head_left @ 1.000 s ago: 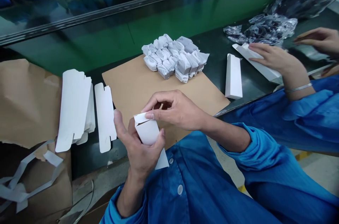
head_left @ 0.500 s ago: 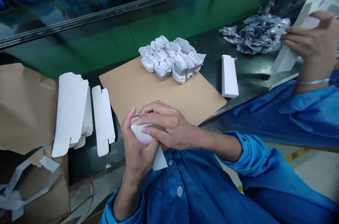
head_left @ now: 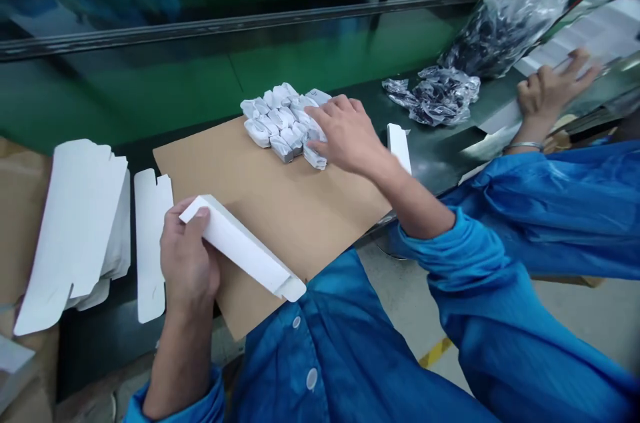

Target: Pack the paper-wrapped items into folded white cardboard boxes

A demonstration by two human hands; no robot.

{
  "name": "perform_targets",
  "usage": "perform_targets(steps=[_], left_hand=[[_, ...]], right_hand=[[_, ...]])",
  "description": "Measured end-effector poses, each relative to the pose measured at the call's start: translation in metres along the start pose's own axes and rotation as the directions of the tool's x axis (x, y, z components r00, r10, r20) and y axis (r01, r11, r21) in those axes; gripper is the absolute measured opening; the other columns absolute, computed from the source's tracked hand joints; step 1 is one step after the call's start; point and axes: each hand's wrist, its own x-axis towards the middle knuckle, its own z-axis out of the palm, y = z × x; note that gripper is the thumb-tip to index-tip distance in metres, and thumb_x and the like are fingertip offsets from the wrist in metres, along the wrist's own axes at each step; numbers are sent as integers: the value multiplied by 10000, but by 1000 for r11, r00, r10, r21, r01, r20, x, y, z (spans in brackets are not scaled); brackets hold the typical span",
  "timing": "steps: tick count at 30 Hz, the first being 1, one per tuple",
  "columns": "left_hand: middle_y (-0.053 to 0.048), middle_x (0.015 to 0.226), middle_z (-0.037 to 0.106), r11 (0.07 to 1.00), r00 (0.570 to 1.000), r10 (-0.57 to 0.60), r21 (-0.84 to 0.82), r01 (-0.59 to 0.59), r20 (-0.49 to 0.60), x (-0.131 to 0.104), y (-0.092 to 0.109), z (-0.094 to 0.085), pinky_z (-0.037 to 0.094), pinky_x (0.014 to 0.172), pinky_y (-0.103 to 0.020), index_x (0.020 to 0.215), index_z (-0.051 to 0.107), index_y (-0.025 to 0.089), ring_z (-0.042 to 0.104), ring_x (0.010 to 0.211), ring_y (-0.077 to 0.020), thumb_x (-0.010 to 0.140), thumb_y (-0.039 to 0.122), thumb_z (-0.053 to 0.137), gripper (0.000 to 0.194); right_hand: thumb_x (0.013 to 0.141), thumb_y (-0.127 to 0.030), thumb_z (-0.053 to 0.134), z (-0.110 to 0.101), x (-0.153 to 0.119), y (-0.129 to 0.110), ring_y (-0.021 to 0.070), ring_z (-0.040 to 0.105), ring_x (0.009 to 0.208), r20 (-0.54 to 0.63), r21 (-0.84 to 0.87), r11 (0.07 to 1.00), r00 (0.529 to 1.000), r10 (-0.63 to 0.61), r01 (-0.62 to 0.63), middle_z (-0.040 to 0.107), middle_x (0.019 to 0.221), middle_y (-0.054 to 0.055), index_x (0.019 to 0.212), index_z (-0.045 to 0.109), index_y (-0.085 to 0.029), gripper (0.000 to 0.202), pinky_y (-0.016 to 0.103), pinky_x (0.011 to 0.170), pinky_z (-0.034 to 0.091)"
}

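Left hand (head_left: 187, 263) grasping folded white carton (head_left: 245, 248), open end near body. Right hand (head_left: 345, 133) resting on wrapped packets (head_left: 283, 122), grip unclear. Best: pinch single edge packet, keep carton mouth steady.

Right hand (head_left: 345, 136): left the white carton (head_left: 245, 248), now reaching onto the wrapped packets (head_left: 280, 123).
Left hand (head_left: 187, 263): now holds the carton alone, lowered and tilted flat over the cardboard sheet (head_left: 280, 210).
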Motion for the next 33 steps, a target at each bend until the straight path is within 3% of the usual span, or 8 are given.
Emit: perform_targets(steps=[7,9,11,14,16,21,26,33], left_hand=[[-130,1307,594,701,931,341,626,-343,128,1,1,-23,470,1011,-542,1295,541,231,575,1201,-346,833,417,692,520],[-120,1457,518,495,780,414,603,-626,469,-8,6,-33,416,1092,-560,1439,431,263,483,1352,-352,892,361,610,585],[-75,1516,486,320,503,325,407,-856,801,-17,10,-40,365,1144,-555,1500,358,302,426,1418,-319,927,280,534,601],[-51,1518,493,163,231,154,206,-965,961,-25,10,-40,325,1163,-569,1488,387,317,428,1414,-304,947,217,498,561],[-99,1358,614,85,252,123,243,-966,960,-25,9,-36,437,1059,-541,1405,503,270,561,1251,-317,961,277,515,444],[-201,1077,666,-32,495,100,500,-866,863,-23,11,-20,558,699,-446,1365,527,104,651,932,-345,956,491,490,564],[-157,1510,440,105,354,90,345,-933,931,-27,4,-11,544,884,-514,1472,441,306,534,1271,-367,988,283,420,486],[-45,1469,474,297,288,150,235,-925,946,-31,8,-20,541,881,-475,1240,654,425,546,1230,-306,960,169,445,433]], right_hand=[[872,-188,615,13,30,12,298,546,1012,233,-106,937,925,-301,332,648,863,83,1133,644,-163,264,445,898,411],[906,-138,522,9,16,0,262,546,998,67,64,962,961,-268,264,636,928,68,1181,602,-189,290,411,877,413],[920,-208,537,8,-7,-15,207,557,908,-69,352,929,993,-95,114,619,973,49,1176,555,-187,257,346,796,432],[882,-366,624,18,-53,-36,136,532,705,43,699,698,984,172,-153,591,834,-7,1002,514,-188,240,261,632,410],[864,-380,641,28,-82,-45,125,510,635,172,680,664,948,266,-310,564,723,-29,875,505,-198,227,252,594,380],[932,-364,581,27,-118,-28,218,612,796,227,308,892,936,268,-330,683,842,75,874,634,-173,206,334,709,448],[935,-235,576,12,-117,2,277,528,1255,264,503,853,916,-303,138,578,1393,133,1363,538,-192,432,464,1026,459],[857,-290,720,20,-123,-43,217,637,919,159,661,748,986,-59,-61,670,1067,120,1176,608,-105,385,359,822,547]])
